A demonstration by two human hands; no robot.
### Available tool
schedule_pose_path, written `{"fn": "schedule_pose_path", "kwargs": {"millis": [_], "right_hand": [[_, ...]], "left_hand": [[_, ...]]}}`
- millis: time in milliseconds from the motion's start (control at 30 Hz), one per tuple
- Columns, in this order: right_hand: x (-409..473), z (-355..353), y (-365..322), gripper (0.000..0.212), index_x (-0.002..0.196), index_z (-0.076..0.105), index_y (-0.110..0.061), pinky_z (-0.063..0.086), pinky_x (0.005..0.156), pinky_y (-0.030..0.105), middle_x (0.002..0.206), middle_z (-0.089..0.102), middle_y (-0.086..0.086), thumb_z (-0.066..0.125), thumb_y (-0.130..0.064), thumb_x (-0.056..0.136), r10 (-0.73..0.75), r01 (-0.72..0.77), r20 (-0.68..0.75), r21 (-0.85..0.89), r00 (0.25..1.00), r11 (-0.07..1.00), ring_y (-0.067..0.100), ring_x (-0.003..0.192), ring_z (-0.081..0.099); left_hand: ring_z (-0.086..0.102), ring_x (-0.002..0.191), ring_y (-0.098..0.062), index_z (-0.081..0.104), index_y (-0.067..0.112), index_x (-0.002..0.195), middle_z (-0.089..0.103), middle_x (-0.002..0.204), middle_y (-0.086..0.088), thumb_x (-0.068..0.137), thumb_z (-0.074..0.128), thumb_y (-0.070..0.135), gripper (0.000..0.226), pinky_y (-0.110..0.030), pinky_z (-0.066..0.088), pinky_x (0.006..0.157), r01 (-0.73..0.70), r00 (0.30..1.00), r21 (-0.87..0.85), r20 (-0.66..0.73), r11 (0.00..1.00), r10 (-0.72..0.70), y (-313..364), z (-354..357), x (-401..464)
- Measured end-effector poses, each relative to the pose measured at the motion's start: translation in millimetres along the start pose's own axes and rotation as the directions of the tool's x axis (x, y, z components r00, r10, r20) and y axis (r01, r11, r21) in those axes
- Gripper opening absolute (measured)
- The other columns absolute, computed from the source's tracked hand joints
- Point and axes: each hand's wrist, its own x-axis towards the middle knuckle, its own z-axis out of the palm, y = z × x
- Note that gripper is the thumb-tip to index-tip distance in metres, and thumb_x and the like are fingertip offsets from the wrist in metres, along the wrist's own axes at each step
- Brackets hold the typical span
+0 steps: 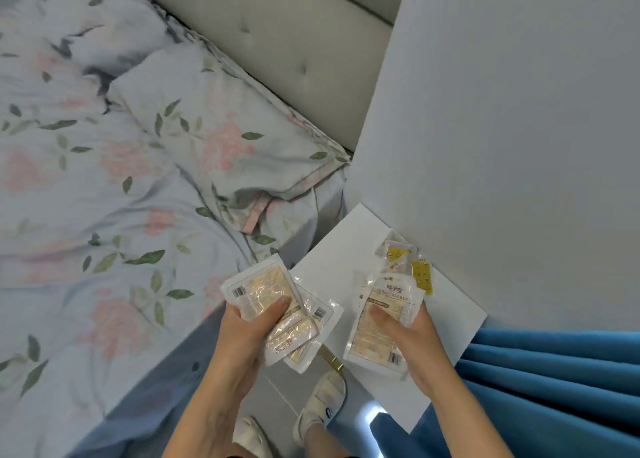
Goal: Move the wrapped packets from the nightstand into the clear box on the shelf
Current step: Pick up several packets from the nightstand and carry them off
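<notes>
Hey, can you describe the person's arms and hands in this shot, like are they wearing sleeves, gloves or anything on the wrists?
Both forearms are bare as far as the picture shows: no sleeves reach into view. The left hand and right hand wear no gloves, and no rings, watch or bracelet can be seen. The fingernails look short and unpainted. Lower down, the feet wear pale strapped sandals.

Bare forearms, cream strapped sandals (323, 400) on both feet
</notes>
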Motion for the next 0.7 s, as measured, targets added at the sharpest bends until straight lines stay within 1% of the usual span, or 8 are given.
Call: {"fn": "schedule_pose_path", "kwargs": {"millis": [100,167,233,300,400,533,600,700], "right_hand": [[-42.9,43.4,-31.7,0.039,0.115,0.058,-0.032,0.056,0.078,0.028,0.101,0.074,-0.011,0.071,-0.017,0.082,-0.062,0.065,0.052,-0.045,0.997,0.997,0.006,0.092,0.070],[-73.1,78.8,-48.5,0.035,0.113,0.059,-0.030,0.056,0.078,0.028,0.100,0.074,-0.011,0.071,-0.018,0.082,-0.118,0.127,0.101,-0.086,0.988,0.988,0.005,0.091,0.070],[-106.1,119.3,-60.0,0.028,0.107,0.061,-0.027,0.056,0.068,0.021,0.095,0.075,-0.010,0.069,-0.015,0.083,-0.158,0.178,0.175,-0.108,0.972,0.978,0.005,0.086,0.071],[-142.6,163.3,-63.7,0.022,0.103,0.064,-0.024,0.056,0.064,0.019,0.093,0.076,-0.006,0.068,-0.015,0.083,-0.164,0.206,0.259,-0.145,0.952,0.968,0.008,0.084,0.072],[-204.3,235.9,-51.5,0.020,0.103,0.065,-0.018,0.058,0.066,0.027,0.093,0.076,0.001,0.068,-0.016,0.083,-0.157,0.246,0.398,-0.183,0.904,0.952,0.016,0.083,0.074],[-289.5,338.5,-15.1,0.025,0.101,0.066,-0.016,0.058,0.065,0.028,0.089,0.077,-0.002,0.071,-0.019,0.076,-0.144,0.303,0.553,-0.208,0.821,0.930,0.017,0.081,0.074],[-328.1,386.4,8.4,0.030,0.102,0.065,-0.016,0.058,0.071,0.034,0.090,0.077,-0.002,0.072,-0.021,0.073,-0.131,0.330,0.616,-0.222,0.777,0.918,0.018,0.083,0.074],[-381.2,451.3,41.6,0.028,0.106,0.062,-0.014,0.059,0.072,0.039,0.092,0.076,0.004,0.072,-0.012,0.079,-0.069,0.335,0.707,-0.245,0.704,0.910,0.022,0.084,0.074]], "left_hand": [[0.074,0.075,-0.026,0.065,0.005,0.104,0.076,0.090,-0.014,0.081,0.069,0.000,0.024,-0.034,0.059,0.058,-0.031,0.995,-0.046,-0.101,0.998,0.027,27.5,-37.8,-50.9],[0.073,0.066,-0.022,0.065,0.005,0.101,0.076,0.082,-0.012,0.081,0.068,-0.001,0.022,-0.029,0.056,0.050,-0.064,0.986,-0.094,-0.162,0.994,0.049,43.4,-69.1,-84.0],[0.073,0.070,-0.026,0.063,0.002,0.108,0.075,0.089,-0.016,0.078,0.071,0.001,0.031,-0.031,0.056,0.053,-0.098,0.976,-0.140,-0.209,0.985,0.068,53.1,-107.2,-117.9],[0.073,0.070,-0.027,0.063,0.000,0.109,0.075,0.089,-0.018,0.074,0.072,0.002,0.036,-0.032,0.057,0.054,-0.152,0.958,-0.189,-0.270,0.970,0.097,59.6,-150.2,-155.4],[0.073,0.068,-0.027,0.064,0.000,0.106,0.075,0.084,-0.016,0.067,0.075,0.004,0.040,-0.032,0.057,0.053,-0.241,0.920,-0.238,-0.364,0.941,0.144,64.4,-223.0,-217.1],[0.074,0.079,-0.030,0.063,0.003,0.110,0.075,0.092,-0.015,0.054,0.078,0.013,0.060,-0.035,0.060,0.060,-0.341,0.857,-0.324,-0.492,0.882,0.151,55.4,-326.0,-305.6],[0.074,0.079,-0.029,0.063,0.003,0.110,0.076,0.091,-0.014,0.053,0.078,0.012,0.059,-0.035,0.060,0.059,-0.398,0.813,-0.358,-0.564,0.845,0.144,46.3,-376.0,-351.8],[0.074,0.080,-0.030,0.063,0.002,0.111,0.075,0.094,-0.016,0.056,0.078,0.010,0.058,-0.037,0.060,0.059,-0.497,0.725,-0.391,-0.678,0.775,0.123,28.8,-442.2,-420.8]]}}
